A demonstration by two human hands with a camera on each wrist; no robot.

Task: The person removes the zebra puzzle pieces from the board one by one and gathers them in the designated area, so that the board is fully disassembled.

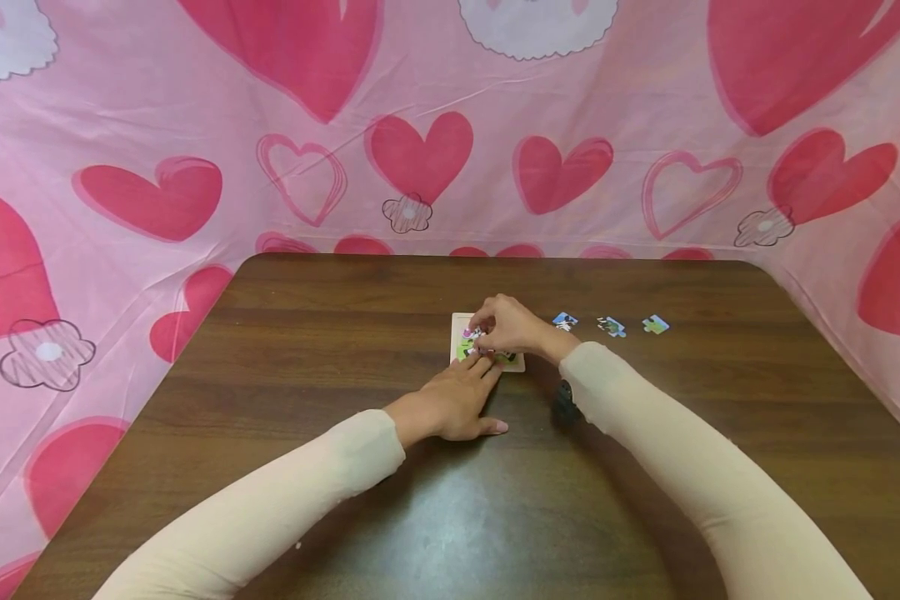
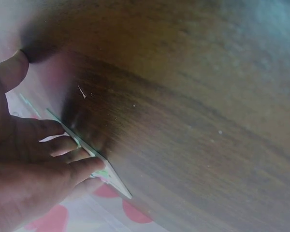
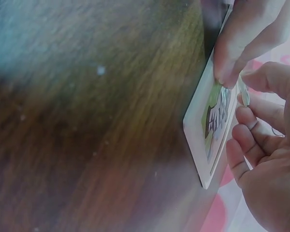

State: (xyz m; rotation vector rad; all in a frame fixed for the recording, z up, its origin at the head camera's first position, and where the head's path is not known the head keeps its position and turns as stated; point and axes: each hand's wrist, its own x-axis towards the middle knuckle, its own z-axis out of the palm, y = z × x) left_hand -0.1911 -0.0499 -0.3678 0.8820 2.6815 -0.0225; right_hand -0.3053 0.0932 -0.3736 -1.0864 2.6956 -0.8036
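A small jigsaw puzzle board (image 1: 455,343) with a pale rim and a partly seen green picture lies on the table. My left hand (image 1: 461,398) is spread flat, its fingertips resting on the board's near side and its thumb out to the right on the table. Over the board, my right hand (image 1: 512,327) pinches a thin puzzle piece (image 3: 245,93) between thumb and forefinger; its other fingers are bent. In the right wrist view, the held piece stands edge-on above the picture, close to the left fingertips. Both hands hide much of the board.
To the right of the board, three loose puzzle pieces lie in a row: a blue-and-white piece (image 1: 566,321), a mixed-colour piece (image 1: 612,326) and a green-and-blue piece (image 1: 656,324). A pink heart-printed cloth (image 1: 480,225) hangs behind the brown table (image 1: 307,333).
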